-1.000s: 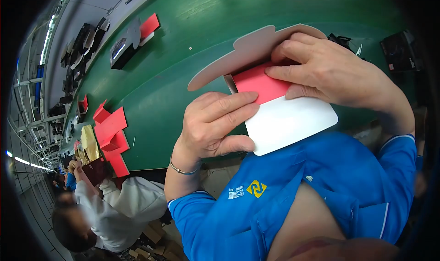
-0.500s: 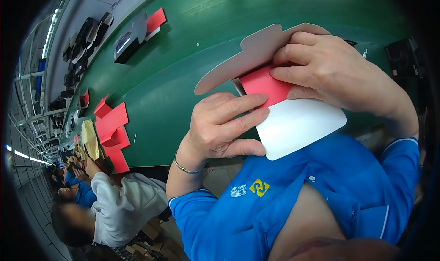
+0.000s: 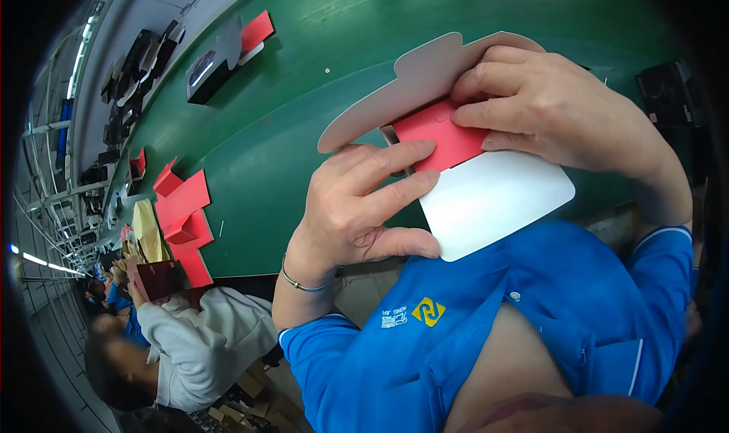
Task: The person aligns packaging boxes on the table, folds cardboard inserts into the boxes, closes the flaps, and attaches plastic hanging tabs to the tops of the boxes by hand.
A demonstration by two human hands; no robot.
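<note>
An opened carton is held over the table in front of me. Its white near flap spreads toward my body, and a rounded back flap stands up behind. Between the flaps a red card insert lies in the opening. My left hand grips the left side, two fingers on the red card's edge and the thumb at the white flap's corner. My right hand is closed around the right end, its fingers curled over the red card and against the back flap. The carton's body is mostly hidden.
On the green table lie red folded cards at left and a black box with a red card at far left. Another black box sits at right. A co-worker in a grey sleeve handles a dark red box.
My left hand and the carton have shifted slightly up and left. A dark slit now shows between the red card and the near flap. The co-worker's dark red box has come into view.
</note>
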